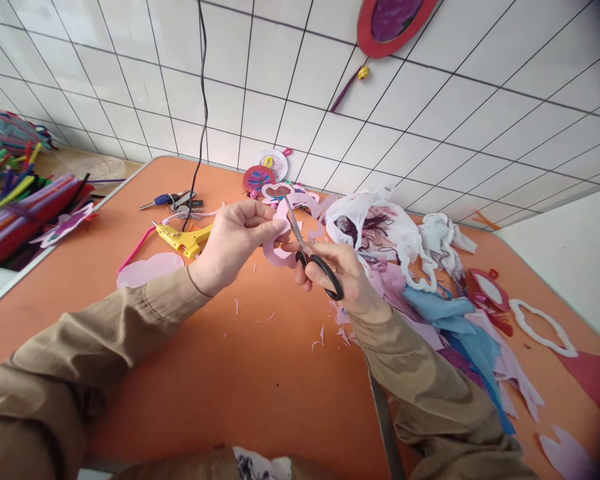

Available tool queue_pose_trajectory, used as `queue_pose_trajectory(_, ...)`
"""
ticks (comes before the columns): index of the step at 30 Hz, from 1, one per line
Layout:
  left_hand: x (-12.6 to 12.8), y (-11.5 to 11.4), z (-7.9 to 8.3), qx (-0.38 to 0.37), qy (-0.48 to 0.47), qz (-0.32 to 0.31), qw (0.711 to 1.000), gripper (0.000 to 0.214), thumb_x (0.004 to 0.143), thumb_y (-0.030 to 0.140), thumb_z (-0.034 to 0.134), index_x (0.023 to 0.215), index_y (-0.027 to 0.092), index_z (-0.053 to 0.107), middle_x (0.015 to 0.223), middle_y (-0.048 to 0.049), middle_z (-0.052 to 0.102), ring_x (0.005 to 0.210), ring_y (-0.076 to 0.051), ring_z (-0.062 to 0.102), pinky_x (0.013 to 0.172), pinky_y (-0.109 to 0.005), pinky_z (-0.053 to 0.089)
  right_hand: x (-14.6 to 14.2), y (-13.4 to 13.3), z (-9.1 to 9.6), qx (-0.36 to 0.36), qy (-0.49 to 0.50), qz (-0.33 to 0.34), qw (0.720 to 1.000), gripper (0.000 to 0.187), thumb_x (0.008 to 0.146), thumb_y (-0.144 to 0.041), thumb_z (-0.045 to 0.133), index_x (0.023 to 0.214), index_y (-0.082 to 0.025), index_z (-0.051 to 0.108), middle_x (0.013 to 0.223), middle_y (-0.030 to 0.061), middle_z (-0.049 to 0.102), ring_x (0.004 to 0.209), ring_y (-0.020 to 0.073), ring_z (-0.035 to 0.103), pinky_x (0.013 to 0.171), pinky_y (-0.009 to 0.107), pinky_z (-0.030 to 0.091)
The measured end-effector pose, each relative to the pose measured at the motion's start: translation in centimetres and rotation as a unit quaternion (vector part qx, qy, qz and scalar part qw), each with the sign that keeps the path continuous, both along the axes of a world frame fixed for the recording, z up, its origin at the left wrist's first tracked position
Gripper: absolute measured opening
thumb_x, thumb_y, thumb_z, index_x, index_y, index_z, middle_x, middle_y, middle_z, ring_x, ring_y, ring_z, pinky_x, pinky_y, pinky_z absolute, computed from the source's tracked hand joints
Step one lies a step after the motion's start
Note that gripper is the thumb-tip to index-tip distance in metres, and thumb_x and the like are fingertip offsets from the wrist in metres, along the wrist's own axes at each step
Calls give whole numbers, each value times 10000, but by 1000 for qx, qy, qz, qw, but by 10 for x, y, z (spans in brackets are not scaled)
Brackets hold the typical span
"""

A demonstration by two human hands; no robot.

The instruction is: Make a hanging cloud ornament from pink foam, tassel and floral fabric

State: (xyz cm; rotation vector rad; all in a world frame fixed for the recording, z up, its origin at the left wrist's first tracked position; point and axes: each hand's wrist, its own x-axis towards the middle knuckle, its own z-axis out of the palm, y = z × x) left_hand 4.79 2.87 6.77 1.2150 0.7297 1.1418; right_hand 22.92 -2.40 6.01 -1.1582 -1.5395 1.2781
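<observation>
Held above the orange surface point(260, 380): left hand point(235, 240) pinches a pale pink paper cutout point(273, 255), wavy-edged with a hole cut in it | right hand point(347, 275) grips black-handled scissors point(310, 257), blades at the paper | crumpled white plastic bag point(380, 217) just beyond, dark purple contents showing through | pink snippets point(330, 333) lie below the hands

Centre: paper cutout point(279, 248) in left hand point(235, 240), scissors point(311, 257) in right hand point(341, 275), above the table point(260, 387).
Left: glue gun point(183, 239) on table; pipe cleaners point(25, 208) beyond its edge.
Right: plastic bag point(375, 227), behind a scrap heap point(460, 323).
Behind: wall point(430, 147).
</observation>
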Motion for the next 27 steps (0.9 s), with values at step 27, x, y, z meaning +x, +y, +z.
queue_pose_trajectory(27,-4,6,-2,-88,-50,-70,992,262,669,309,874,654,143,672,652,-23,678,594,-120,615,610,-271,502,6,0,6,-4,-29,19,999,568,739,-633,756,1011,-137,705,690,26,610,572,134,564,560,301,520)
